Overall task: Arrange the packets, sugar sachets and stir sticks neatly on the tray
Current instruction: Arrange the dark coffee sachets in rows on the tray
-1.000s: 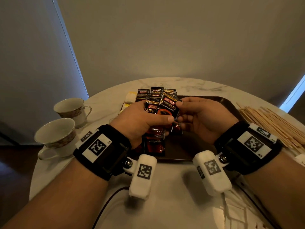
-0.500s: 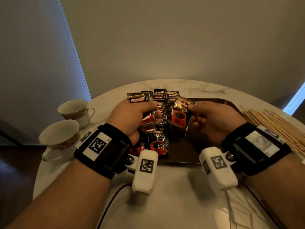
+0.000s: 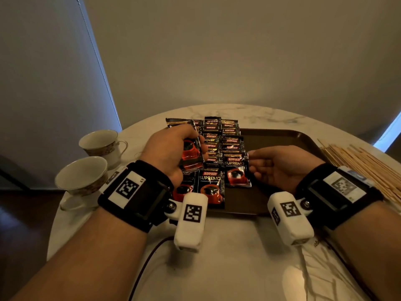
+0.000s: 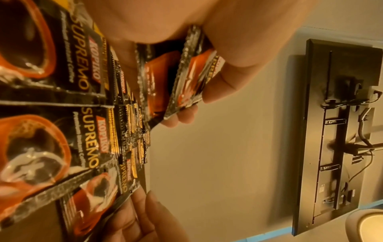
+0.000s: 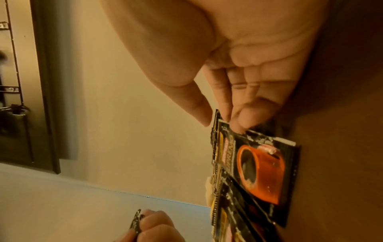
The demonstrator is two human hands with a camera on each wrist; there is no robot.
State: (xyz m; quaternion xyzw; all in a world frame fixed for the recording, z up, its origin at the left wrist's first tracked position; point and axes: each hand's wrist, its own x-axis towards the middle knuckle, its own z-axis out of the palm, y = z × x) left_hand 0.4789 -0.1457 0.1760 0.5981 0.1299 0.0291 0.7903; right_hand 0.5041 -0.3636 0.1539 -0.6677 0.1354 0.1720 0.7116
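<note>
Laying the coffee packets out in rows on the tray [image 3: 282, 137], I have my left hand [image 3: 171, 151] curled around a small stack of packets [image 3: 192, 153] lifted above the tray's left end. My right hand [image 3: 280, 168] pinches the top right corner of a single packet [image 3: 236, 172] between thumb and fingertips. That packet lies flat on the tray, touching the right edge of the second column, its long axis running away from me, the same way as its neighbours.

Laid packets [image 3: 219, 137] overlap in 2 columns along the left part of the tray; the right part is bare brown surface. From my hands, the open ground lies to the right, so I judge the right hand is nearer to the next slot, while the left feeds from the stack.

Stir sticks [image 3: 364, 166] lie in a loose bundle on the table [image 3: 227, 257] just past the tray's right rim, closest to my right wrist. 2 cups [image 3: 86, 177] sit off to my left. I cannot pick out sugar sachets with certainty.
</note>
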